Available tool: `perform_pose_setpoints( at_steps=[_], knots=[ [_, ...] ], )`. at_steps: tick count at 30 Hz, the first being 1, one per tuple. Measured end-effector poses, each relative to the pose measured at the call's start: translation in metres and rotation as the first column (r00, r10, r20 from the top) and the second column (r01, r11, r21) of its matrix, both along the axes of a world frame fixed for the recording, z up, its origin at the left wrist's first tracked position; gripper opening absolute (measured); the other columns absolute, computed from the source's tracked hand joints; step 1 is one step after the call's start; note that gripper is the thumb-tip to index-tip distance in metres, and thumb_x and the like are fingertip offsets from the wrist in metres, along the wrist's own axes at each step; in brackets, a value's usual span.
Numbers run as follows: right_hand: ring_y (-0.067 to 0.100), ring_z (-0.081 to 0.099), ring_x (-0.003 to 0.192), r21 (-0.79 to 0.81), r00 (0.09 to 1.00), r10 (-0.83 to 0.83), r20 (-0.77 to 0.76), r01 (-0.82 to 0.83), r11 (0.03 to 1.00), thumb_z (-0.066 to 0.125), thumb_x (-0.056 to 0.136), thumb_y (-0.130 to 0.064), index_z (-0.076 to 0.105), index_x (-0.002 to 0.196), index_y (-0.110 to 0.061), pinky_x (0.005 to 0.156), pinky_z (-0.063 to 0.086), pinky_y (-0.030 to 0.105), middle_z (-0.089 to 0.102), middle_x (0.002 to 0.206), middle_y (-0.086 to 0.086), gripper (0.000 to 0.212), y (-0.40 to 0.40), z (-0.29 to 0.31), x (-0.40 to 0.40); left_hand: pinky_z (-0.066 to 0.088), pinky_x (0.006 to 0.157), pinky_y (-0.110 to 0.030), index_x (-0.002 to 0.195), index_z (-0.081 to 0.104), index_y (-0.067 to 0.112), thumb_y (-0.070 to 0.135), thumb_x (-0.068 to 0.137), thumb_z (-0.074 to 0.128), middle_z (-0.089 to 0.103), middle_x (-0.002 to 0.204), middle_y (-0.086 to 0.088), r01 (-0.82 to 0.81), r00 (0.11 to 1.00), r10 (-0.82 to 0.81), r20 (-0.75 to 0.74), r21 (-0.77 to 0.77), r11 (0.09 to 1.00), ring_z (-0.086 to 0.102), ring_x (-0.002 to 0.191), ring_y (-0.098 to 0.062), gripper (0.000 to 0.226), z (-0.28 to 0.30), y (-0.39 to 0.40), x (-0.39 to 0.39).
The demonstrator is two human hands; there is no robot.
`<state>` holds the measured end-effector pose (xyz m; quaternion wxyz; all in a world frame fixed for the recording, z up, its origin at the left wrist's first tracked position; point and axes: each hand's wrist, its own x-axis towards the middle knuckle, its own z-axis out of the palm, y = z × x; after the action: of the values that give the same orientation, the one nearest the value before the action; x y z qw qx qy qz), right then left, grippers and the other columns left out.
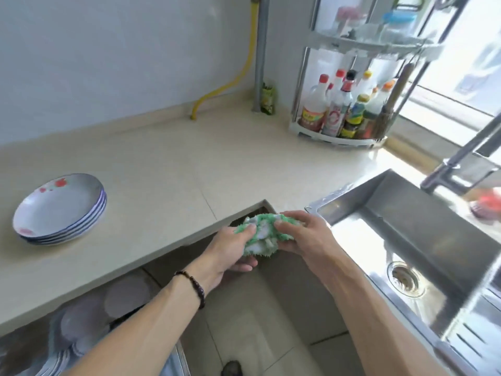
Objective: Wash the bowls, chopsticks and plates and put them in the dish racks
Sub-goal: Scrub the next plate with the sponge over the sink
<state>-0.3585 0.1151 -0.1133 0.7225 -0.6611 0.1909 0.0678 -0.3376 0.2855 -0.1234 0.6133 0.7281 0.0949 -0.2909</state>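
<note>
Both hands hold a fluffy green and white cloth (261, 234) in front of the counter's inner corner, left of the sink. My left hand (230, 251) grips its lower left side. My right hand (303, 234) pinches its upper right side. A stack of several white plates (58, 208) with red flower prints and blue rims sits on the beige counter (176, 172) at the left. More dishes (89, 318) stand in a pulled-out rack under the counter at lower left, blurred.
A steel sink (406, 240) with a drain lies at the right, its faucet (461, 164) above it. A corner shelf with several bottles (344, 109) stands at the back. A yellow hose and a grey pipe run down the wall. Tiled floor lies below.
</note>
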Motion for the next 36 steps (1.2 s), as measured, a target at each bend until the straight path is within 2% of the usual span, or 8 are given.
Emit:
perform_pose_setpoints(
  at_steps=[10,17,21,24,26,29,33,36],
  knots=[
    [0.002,0.066,0.104,-0.593,0.976,0.03,0.214,0.106,0.799,0.061,0.075,-0.025,0.076,0.114,-0.025,0.093,0.052,0.022,0.074,0.11,-0.009,0.042,-0.087,0.022,0.005,0.058,0.088,-0.045,0.113,0.069,0.012,0.057,0.096,0.053,0.072,0.109,-0.015,0.072,0.951,-0.204,-0.233,-0.474,0.878,0.07,0.088,-0.027,0.051,0.005,-0.139,0.071],
    [0.009,0.061,0.118,-0.55,0.988,0.046,0.15,0.045,0.834,0.053,0.066,-0.014,0.053,0.119,-0.037,0.099,0.048,0.033,0.065,0.126,-0.016,0.058,-0.175,0.007,-0.017,0.044,0.045,-0.02,0.099,0.061,0.011,0.023,0.081,0.075,0.059,0.073,-0.004,0.285,0.872,-0.414,-0.261,-0.418,0.863,0.052,0.056,-0.014,0.025,0.002,-0.199,0.091],
    [0.032,0.048,0.132,-0.984,0.912,0.408,-0.042,-0.11,0.143,0.073,0.073,-0.009,0.003,0.157,-0.041,0.103,0.048,0.042,0.03,0.161,0.009,0.115,-0.217,-0.017,-0.005,0.031,0.046,-0.019,0.098,0.058,0.014,-0.006,0.086,0.067,0.048,0.066,0.0,0.609,0.732,-0.665,-0.15,-0.293,0.737,0.041,0.053,-0.009,0.025,-0.003,-0.238,0.089],
    [0.031,0.065,0.073,-0.992,0.896,0.432,-0.1,-0.059,-0.109,0.087,0.053,-0.013,0.058,0.121,-0.011,0.055,0.049,0.035,0.068,0.093,0.014,0.074,-0.236,-0.033,0.015,0.027,0.044,-0.02,0.083,0.054,0.011,-0.008,0.077,0.063,0.038,0.059,0.0,0.797,0.603,-0.792,-0.095,0.102,0.595,0.033,0.048,-0.009,0.022,0.001,-0.282,0.08],
    [0.029,0.054,0.043,-0.991,0.934,0.336,-0.121,-0.094,-0.095,0.089,0.043,-0.012,0.054,0.074,-0.013,0.04,0.026,0.027,0.054,0.056,0.005,0.047,-0.25,-0.038,0.024,0.027,0.042,-0.021,0.068,0.049,0.013,0.002,0.075,0.066,0.044,0.057,0.002,0.725,0.551,-0.835,-0.001,0.497,0.478,0.039,0.048,-0.013,0.022,-0.003,-0.311,0.078],
    [0.035,0.064,0.066,-0.983,0.962,0.216,-0.169,-0.18,0.034,0.072,0.07,-0.012,0.041,0.082,-0.018,0.052,0.029,0.032,0.065,0.073,0.008,0.033,-0.277,-0.041,0.038,0.036,0.058,-0.03,0.083,0.053,0.016,0.019,0.085,0.06,0.067,0.085,-0.008,0.421,0.42,-0.893,0.161,0.837,0.349,0.064,0.08,-0.029,0.008,-0.008,-0.341,0.075],
    [0.035,0.064,0.095,-0.911,0.931,0.196,-0.308,-0.348,0.223,0.052,0.083,-0.009,0.053,0.096,-0.017,0.064,0.037,0.033,0.066,0.099,0.009,0.016,-0.305,-0.053,0.053,0.024,0.046,-0.028,0.08,0.056,0.012,0.006,0.055,0.084,0.063,0.059,-0.005,-0.003,0.031,-0.957,0.287,0.958,0.287,0.063,0.05,-0.027,0.038,-0.032,-0.359,0.086],
    [0.035,0.064,0.091,-0.863,0.902,0.226,-0.367,-0.421,0.278,0.052,0.083,-0.006,0.047,0.089,-0.015,0.062,0.039,0.034,0.063,0.09,0.01,0.013,-0.32,-0.056,0.061,0.024,0.045,-0.026,0.079,0.048,0.015,0.003,0.055,0.082,0.056,0.056,-0.003,0.024,0.124,-0.953,0.277,0.959,0.282,0.057,0.045,-0.026,0.043,-0.045,-0.373,0.089]
  ],
)
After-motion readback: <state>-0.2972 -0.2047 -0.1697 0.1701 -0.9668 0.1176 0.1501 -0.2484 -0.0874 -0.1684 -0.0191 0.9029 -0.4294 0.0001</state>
